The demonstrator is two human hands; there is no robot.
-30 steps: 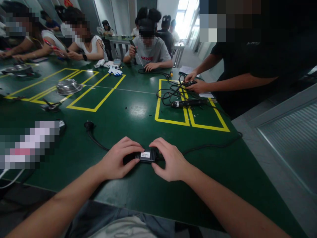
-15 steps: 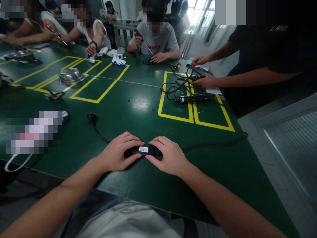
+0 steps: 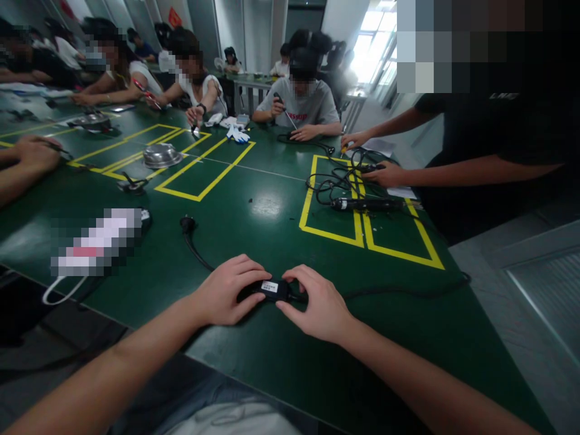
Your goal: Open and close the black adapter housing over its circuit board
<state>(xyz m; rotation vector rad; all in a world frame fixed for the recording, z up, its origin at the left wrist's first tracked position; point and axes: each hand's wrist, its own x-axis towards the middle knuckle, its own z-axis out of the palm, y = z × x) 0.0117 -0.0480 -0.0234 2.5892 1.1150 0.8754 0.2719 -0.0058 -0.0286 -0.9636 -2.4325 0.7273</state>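
A small black in-line cord box with a white printed label lies on the green table in front of me. My left hand is closed around its left end, thumb on the near side and fingers on the far side. At the other end, my right hand pinches the right edge between thumb and fingertips. A black cord leaves from the left and ends in a power plug. Another cord runs out from under my right hand toward the table's right edge.
Left of me lies a blurred-out pinkish item with a white strap. A metal bowl stands farther back. Tangled cables and a black cylindrical tool lie by yellow tape, where a co-worker's hands work. Other people sit around.
The view has tilted up and turned left, so the scene sits lower and farther right. My hands have parted slightly, showing more of the box's right end. Both stay on it.
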